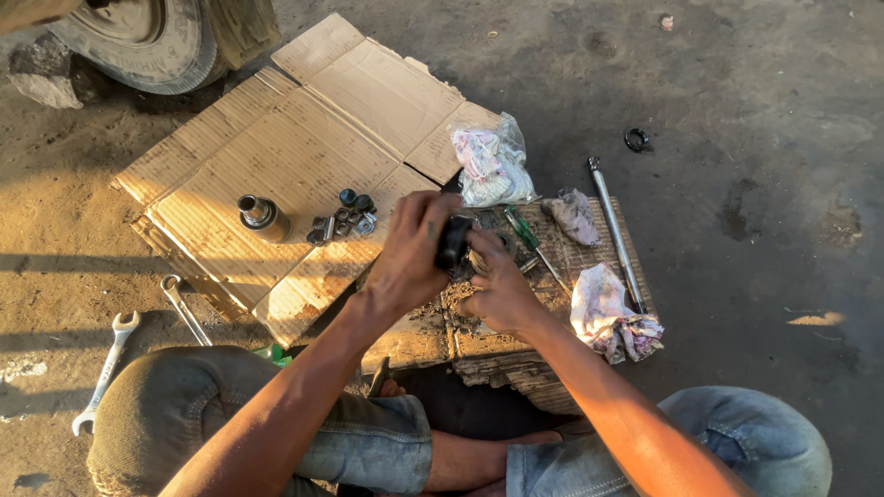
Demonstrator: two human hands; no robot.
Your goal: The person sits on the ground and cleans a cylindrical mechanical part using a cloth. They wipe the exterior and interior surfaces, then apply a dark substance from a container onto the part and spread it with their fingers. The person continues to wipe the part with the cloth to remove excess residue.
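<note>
The ground (pixel 755 83) is lying hard, grey and oil-stained across the right of the frame, sandy at the left; a worn tyre (pixel 147 37) is sitting at the upper left. Flattened cardboard (pixel 276 147), ribbed and dusty, is spreading from the upper middle down to a crumbling, greasy edge at the centre; anything small slipping there is likely to be rolling into the dirt. The left hand (pixel 405 253) is closing its grip around a short black part (pixel 452 241) at the centre of the frame, and the right hand (pixel 502 290) is pinching at the same piece from below; with grease about, the part could be slipping out, or a fingertip getting nipped. A long steel bar (pixel 615 230) is lying right of centre beside soiled rags (pixel 612 317); a bagged cloth (pixel 493 164) above; two spanners (pixel 138 340) at the lower left; a metal cylinder (pixel 261 216) and loose nuts (pixel 345 221) are resting unguarded on the cardboard.
</note>
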